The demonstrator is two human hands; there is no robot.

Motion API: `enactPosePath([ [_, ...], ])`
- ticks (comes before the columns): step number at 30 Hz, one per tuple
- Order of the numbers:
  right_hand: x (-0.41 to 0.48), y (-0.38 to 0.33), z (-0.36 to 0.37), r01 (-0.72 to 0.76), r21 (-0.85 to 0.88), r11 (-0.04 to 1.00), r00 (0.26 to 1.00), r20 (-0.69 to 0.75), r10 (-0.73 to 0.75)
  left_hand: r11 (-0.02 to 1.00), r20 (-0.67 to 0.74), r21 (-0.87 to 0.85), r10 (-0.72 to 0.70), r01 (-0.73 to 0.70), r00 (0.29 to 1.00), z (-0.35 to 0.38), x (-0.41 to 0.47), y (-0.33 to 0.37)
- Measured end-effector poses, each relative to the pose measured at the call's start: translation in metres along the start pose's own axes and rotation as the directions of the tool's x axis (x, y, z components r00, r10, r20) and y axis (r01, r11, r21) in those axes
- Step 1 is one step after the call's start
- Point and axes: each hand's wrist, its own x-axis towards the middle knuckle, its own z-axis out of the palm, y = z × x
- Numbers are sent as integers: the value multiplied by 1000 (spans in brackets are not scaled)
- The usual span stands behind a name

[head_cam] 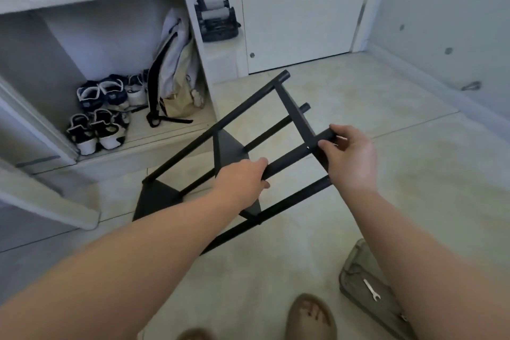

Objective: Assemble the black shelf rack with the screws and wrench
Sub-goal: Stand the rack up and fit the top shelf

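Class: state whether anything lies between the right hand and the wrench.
Nothing visible does: the wrench lies uncovered on a grey bag, nearer the person than the right hand. That hand, however, grips a pole of the black rack.

A black metal shelf rack (230, 146) with round tube posts and flat panels tilts diagonally, lower end near the floor. A small silver open-ended wrench (370, 289) lies flat, well apart.

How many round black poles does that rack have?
4: top pole, second pole, third pole in left hand and right hand, nearest pole. None seems hidden.
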Motion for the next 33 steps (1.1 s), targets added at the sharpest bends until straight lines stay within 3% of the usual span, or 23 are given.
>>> enactPosePath([
  [6,0,63,26,-243,-174,954,969,11,249,990,119,114,72,-86,990,59,6,-11],
  [13,-5,120,61,-375,-325,868,907,63,416,976,262,136,130,-170,956,105,8,-37],
  [26,-26,173,113,-555,-304,774,722,285,630,971,369,169,97,-170,925,165,-3,-88],
  [33,-36,193,94,-547,-379,747,604,439,665,987,472,125,28,-98,881,173,-19,-81],
])
